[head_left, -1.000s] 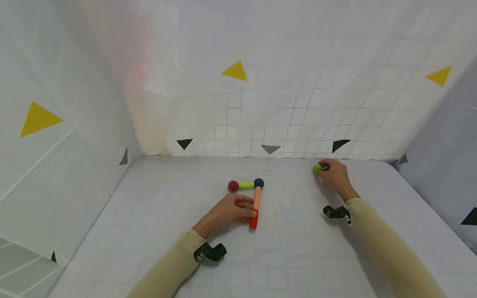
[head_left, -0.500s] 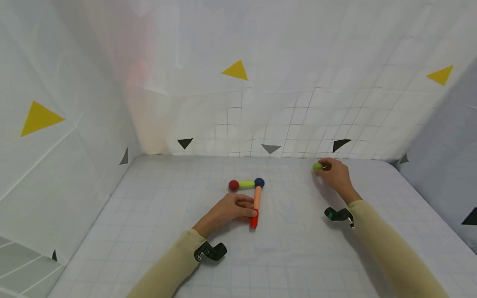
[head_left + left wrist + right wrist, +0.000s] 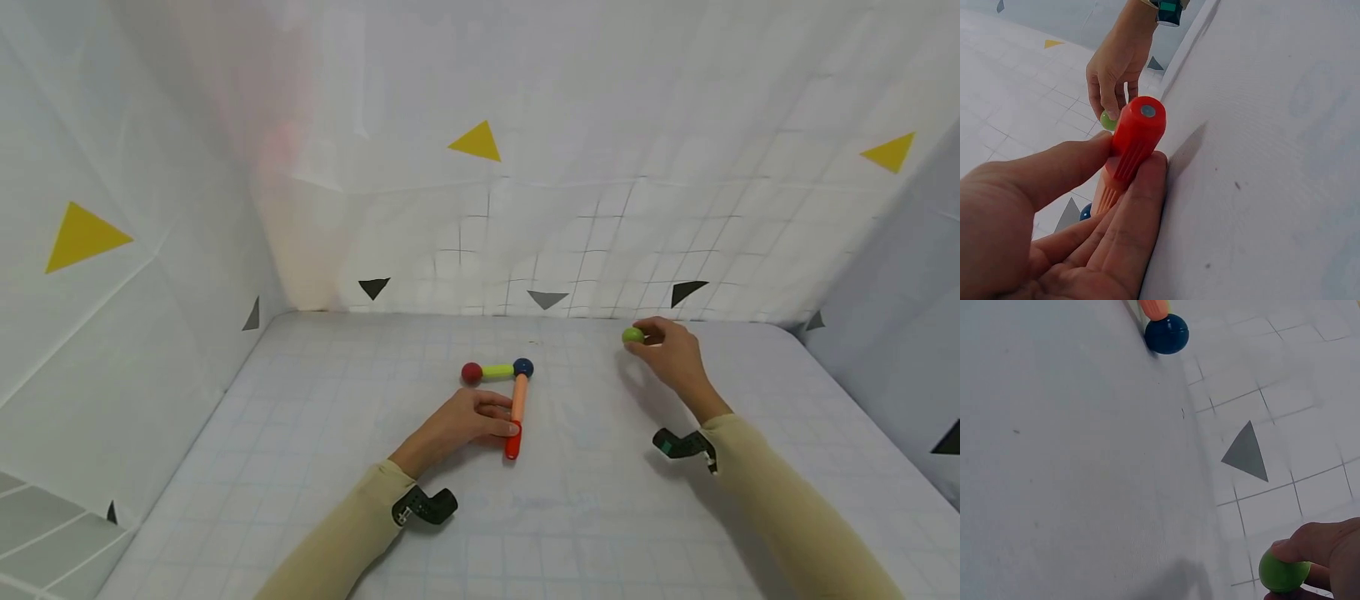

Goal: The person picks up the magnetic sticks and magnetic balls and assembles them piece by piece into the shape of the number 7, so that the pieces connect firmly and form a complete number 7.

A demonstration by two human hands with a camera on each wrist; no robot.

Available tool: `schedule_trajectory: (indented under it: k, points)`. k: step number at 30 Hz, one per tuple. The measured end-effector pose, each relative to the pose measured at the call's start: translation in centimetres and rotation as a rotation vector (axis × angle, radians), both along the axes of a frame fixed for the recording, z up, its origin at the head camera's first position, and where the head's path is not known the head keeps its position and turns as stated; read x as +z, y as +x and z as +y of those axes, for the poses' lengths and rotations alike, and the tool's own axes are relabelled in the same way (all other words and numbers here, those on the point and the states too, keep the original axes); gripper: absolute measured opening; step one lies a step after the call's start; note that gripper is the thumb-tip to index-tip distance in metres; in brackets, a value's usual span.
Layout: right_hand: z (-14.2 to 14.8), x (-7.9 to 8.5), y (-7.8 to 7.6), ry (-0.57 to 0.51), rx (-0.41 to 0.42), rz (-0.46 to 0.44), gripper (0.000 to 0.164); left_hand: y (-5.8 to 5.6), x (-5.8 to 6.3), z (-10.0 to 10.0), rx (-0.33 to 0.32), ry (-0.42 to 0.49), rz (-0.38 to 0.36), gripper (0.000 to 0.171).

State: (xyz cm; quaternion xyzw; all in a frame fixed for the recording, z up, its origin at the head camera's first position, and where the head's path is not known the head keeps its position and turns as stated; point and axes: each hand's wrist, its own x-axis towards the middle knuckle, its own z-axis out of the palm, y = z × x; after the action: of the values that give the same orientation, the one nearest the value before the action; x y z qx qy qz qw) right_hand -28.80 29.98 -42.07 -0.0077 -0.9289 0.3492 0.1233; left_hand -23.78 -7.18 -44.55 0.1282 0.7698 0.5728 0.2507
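My left hand pinches a red rod between thumb and fingers; the left wrist view shows a round metal disc in the end of the red rod. End to end with it lies an orange rod, which meets a dark blue ball. From that ball a yellow-green rod runs left to a red ball. At the back right, my right hand pinches a green ball, also seen as the green ball in the right wrist view.
A white table with faint grid lines carries everything. White sheet walls with yellow and dark triangles rise at the back and both sides. Each sleeve bears a small dark wrist camera.
The right hand has shifted slightly left with the green ball. The left hand and the joined rods and balls stay in place.
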Motion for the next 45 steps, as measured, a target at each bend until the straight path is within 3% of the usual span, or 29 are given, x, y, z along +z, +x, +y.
schedule_trajectory:
  k: [14, 45]
  points:
    - [-2.3, 0.4, 1.9, -0.013, 0.050, 0.051, 0.037, 0.1, 0.0, 0.1, 0.009, -0.010, -0.002, 0.049]
    - [-5.7, 0.9, 5.4, -0.074, 0.152, 0.054, 0.036, -0.2, -0.2, 0.0, -0.002, -0.001, -0.009, 0.050]
